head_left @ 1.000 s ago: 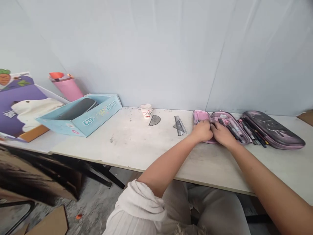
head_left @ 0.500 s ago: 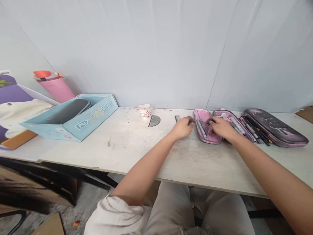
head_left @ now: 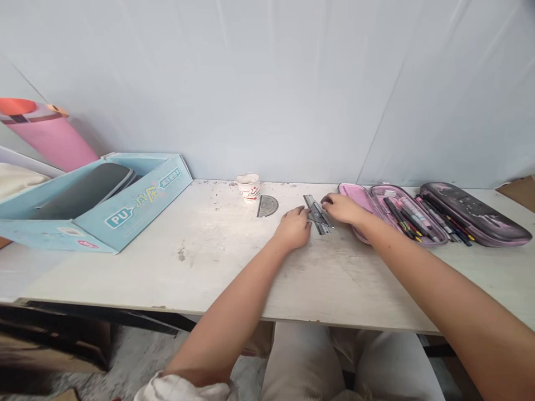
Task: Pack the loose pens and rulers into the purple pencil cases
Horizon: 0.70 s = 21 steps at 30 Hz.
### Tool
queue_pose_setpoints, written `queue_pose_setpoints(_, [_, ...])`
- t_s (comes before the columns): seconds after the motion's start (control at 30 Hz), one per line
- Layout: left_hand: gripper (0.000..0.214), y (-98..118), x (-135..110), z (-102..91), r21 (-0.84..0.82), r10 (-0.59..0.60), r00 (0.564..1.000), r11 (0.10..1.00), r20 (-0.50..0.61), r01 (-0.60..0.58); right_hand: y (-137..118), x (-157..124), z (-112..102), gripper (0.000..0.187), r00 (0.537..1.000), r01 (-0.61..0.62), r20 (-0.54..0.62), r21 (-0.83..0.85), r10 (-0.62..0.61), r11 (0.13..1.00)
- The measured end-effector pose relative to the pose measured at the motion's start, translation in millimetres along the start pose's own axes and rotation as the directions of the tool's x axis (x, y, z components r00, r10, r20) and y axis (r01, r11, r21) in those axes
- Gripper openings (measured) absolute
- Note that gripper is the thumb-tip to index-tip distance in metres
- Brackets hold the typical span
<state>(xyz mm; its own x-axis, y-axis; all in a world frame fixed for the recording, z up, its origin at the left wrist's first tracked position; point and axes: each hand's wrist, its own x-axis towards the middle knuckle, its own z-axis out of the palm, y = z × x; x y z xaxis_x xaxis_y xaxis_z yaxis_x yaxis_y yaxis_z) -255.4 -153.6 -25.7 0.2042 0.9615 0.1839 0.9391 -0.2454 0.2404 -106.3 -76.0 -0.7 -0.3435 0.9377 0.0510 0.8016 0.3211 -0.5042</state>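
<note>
A metal ruler [head_left: 323, 229] lies slanted on the white table between my hands, with a small triangular set square [head_left: 320, 219] across it. My left hand [head_left: 296, 227] rests left of the ruler, and its index finger and thumb close on the set square's left corner. From the right, my right hand [head_left: 343, 209] reaches in with bent fingers at the set square's upper edge; the exact contact is partly hidden. Further left lies a half-round metal protractor [head_left: 268, 206]. Beneath my right wrist is the bare half of an open pink pencil case [head_left: 354, 192].
Several pens [head_left: 412, 217] fill the case's other half. More pens [head_left: 449, 223] lie beside a dark closed pencil case [head_left: 476, 211]. A paper cup [head_left: 249, 189] stands behind the protractor. At left, a blue box [head_left: 146, 206] holds a grey case [head_left: 87, 192], near a pink cylindrical object [head_left: 54, 136].
My right hand has left the pencil case and moved left to the ruler. The set square now lies over the ruler. My left hand has shifted slightly left and nearer; the view has turned right.
</note>
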Motion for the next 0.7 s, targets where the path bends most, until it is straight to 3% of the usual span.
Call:
queue_pose_setpoints(0.17, [0.046, -3.5, -0.8, 6.6, 0.101, 0.032, 0.995, 0.994, 0.093, -0.041, -5.7, 11.2, 13.6, 0.029, 0.993, -0.111, 0.030, 0.045, 0.110, 0.993])
queue_pose_setpoints(0.3, [0.048, -2.8, -2.1, 8.6, 0.099, 0.028, 0.996, 0.994, 0.090, -0.037, -4.8, 12.2, 20.1, 0.029, 0.989, -0.146, 0.000, 0.077, 0.147, 0.986])
queue_pose_setpoints(0.43, [0.050, -1.2, -6.9, 9.0, 0.050, 0.049, 0.999, 0.997, 0.022, -0.050, -7.3, 7.6, 21.9, 0.031, 0.995, -0.081, -0.052, 0.158, 0.091, 0.984])
queue_pose_setpoints(0.57, [0.052, 5.7, -9.0, 5.8, -0.018, 0.102, 0.987, 0.994, -0.126, -0.105, -6.3, -4.1, 9.3, 0.032, 0.988, 0.005, -0.152, 0.281, 0.039, 0.960])
queue_pose_setpoints(0.7, [0.051, 26.7, -1.8, 2.7, -0.063, 0.158, 0.966, 0.983, -0.203, -0.174, 14.0, -17.4, -9.2, 0.026, 0.944, 0.177, -0.329, 0.435, -0.027, 0.883])
